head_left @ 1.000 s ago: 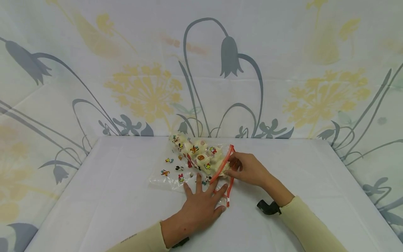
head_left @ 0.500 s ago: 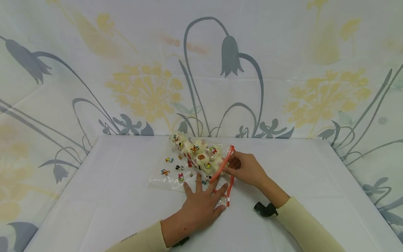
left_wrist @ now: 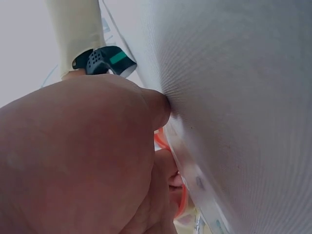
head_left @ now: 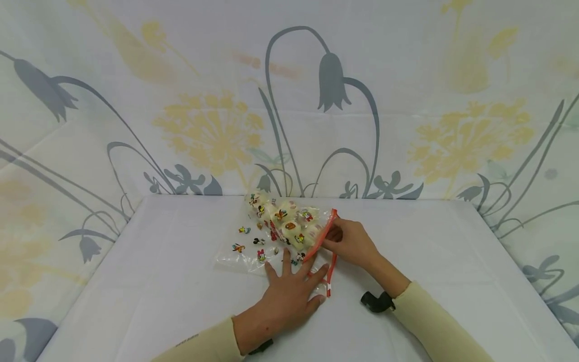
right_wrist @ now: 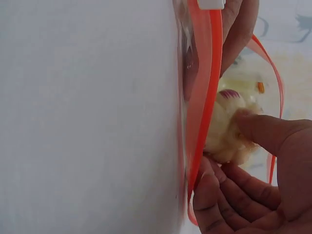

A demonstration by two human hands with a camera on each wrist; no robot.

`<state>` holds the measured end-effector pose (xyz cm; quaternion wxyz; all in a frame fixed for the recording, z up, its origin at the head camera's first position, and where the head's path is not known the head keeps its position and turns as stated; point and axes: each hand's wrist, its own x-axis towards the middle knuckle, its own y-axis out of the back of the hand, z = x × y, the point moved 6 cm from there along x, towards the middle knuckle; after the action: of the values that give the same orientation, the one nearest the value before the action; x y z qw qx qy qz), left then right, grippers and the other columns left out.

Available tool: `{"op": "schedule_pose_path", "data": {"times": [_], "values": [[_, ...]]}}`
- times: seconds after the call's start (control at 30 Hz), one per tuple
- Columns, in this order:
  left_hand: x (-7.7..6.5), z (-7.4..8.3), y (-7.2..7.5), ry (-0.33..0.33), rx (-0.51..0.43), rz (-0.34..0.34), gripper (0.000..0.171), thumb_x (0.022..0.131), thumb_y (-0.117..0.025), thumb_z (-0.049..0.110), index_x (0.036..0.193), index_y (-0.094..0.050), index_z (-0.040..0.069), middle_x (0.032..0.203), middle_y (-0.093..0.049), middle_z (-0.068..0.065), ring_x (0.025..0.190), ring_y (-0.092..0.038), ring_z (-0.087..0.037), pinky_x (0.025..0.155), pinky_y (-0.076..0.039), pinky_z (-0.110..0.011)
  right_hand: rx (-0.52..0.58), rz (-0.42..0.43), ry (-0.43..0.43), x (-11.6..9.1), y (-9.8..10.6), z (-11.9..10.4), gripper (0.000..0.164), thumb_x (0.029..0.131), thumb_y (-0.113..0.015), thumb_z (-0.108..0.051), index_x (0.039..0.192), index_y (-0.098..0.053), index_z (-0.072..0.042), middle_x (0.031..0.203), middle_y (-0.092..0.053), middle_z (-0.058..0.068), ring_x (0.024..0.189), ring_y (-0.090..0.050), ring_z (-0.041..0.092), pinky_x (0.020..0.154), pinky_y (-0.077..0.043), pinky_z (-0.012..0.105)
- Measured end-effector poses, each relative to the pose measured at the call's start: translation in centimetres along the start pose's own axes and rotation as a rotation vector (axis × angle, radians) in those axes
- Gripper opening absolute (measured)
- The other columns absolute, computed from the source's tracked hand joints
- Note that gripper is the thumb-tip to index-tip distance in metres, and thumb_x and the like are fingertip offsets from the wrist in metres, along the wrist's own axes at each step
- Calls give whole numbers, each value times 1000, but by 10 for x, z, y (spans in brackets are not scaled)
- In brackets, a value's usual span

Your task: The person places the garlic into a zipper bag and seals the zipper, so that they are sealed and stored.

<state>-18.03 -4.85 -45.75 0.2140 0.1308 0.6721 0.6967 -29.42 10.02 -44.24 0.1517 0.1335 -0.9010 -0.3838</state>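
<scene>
A clear zip bag (head_left: 246, 259) printed with small cartoon figures lies on the table, its orange-red zip edge facing right. Several pale garlic bulbs (head_left: 289, 226) show through the plastic. My left hand (head_left: 289, 301) rests flat with spread fingers on the bag's near corner by the mouth; some fingertips are at the orange edge. At the gaping mouth, my right hand (head_left: 355, 244) reaches partly inside. In the right wrist view, its thumb and fingers hold a garlic bulb (right_wrist: 226, 129) with roots and a purple streak. The left wrist view mostly shows the hand's heel and thumb on the cloth.
A white cloth covers the table (head_left: 149, 296). Behind it hangs a flower-printed curtain (head_left: 398, 151). A white slider (right_wrist: 211, 4) sits on the bag's zip. Dark wrist devices (head_left: 377, 301) are strapped to both forearms.
My right hand and forearm have shifted slightly left, the fingers deeper into the bag's mouth. The left hand stays in place on the bag.
</scene>
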Motion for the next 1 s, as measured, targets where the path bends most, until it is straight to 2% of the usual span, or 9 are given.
{"op": "schedule_pose_path", "data": {"times": [0.5, 0.8, 1.0], "values": [[-3, 0, 6, -12, -32, 31, 63, 105, -55, 59, 163, -43, 39, 172, -35, 3, 148, -31, -64, 96, -37, -87, 35, 12, -87, 8, -11, 3, 29, 91, -79, -14, 116, -74, -2, 98, -76, 6, 87, -70, 18, 79, -61, 38], [-1, -1, 5, -14, -50, 21, 62, 104, -58, 59, 161, -45, 40, 172, -35, 3, 148, -30, -65, 95, -37, -88, 75, 36, -101, 13, -16, 3, 22, 90, -79, -12, 110, -77, -4, 96, -75, 6, 85, -69, 19, 78, -60, 37], [0, -2, 6, -9, -24, 27, 61, 104, -57, 60, 161, -46, 41, 171, -36, 3, 148, -30, -65, 94, -39, -87, 88, 51, -86, 18, -19, 0, 25, 87, -81, -10, 110, -78, -3, 97, -77, 7, 88, -70, 20, 81, -60, 39]]}}
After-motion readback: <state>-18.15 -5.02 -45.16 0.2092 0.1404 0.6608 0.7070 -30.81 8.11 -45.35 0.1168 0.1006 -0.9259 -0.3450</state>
